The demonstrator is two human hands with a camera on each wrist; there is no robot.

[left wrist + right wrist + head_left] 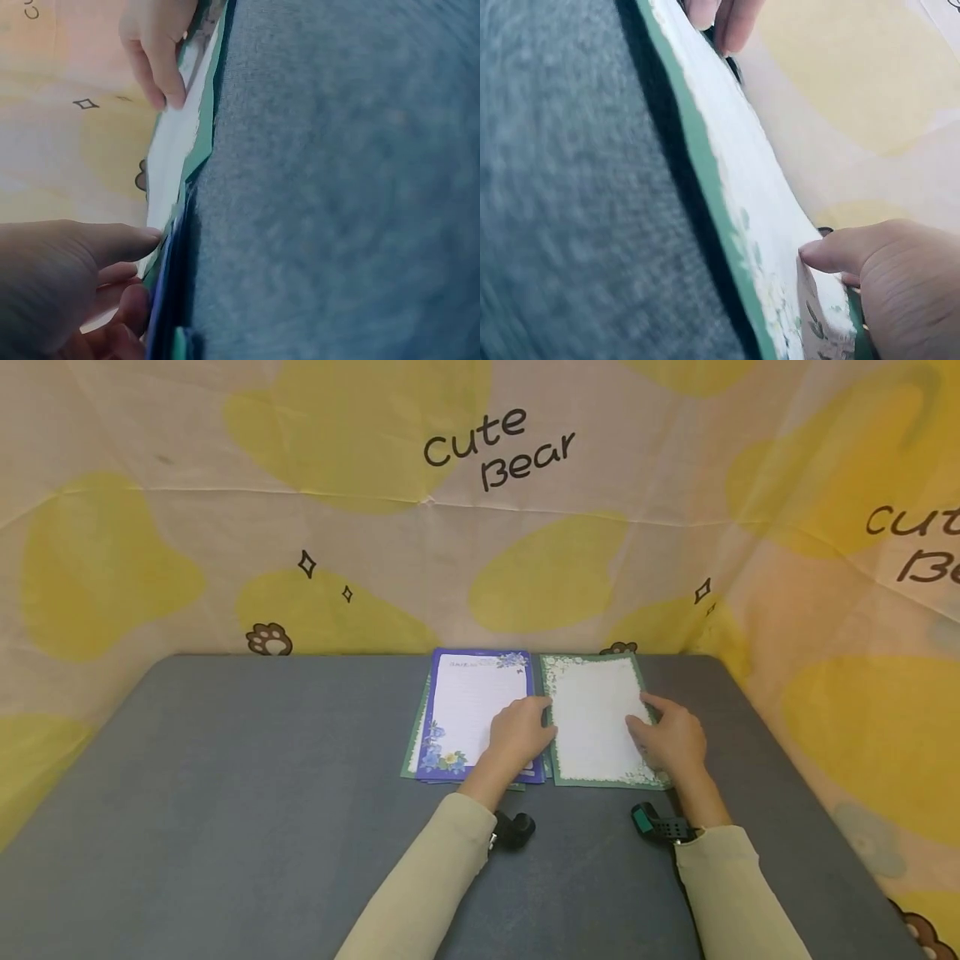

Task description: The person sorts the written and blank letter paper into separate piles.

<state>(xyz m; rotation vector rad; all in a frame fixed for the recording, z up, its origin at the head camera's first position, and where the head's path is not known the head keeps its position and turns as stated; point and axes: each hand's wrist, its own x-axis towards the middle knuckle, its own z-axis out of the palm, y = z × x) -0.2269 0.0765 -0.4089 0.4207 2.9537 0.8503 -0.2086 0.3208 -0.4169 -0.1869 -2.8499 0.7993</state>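
A sheet of letter paper [596, 718] with a green floral border lies upright at the far side of the table. My left hand [519, 731] grips its left edge, thumb and fingertips at the border. On the opposite edge my right hand [678, 739] pinches the same sheet, its thumb [829, 255] on the white face in the right wrist view. Under my left wrist and palm lies a purple-bordered lined sheet [468, 710] with blue flowers. Green-edged sheets [410, 764] peek out beneath it. In the left wrist view the green-bordered sheet [176, 142] bends slightly along its near edge.
The dark grey table [225, 818] spreads out to the left and in front. A yellow-patterned cloth [360, 560] hangs behind it and on the right. Black wrist straps with devices [663, 824] sit below both hands, by the pale sleeves [435, 868].
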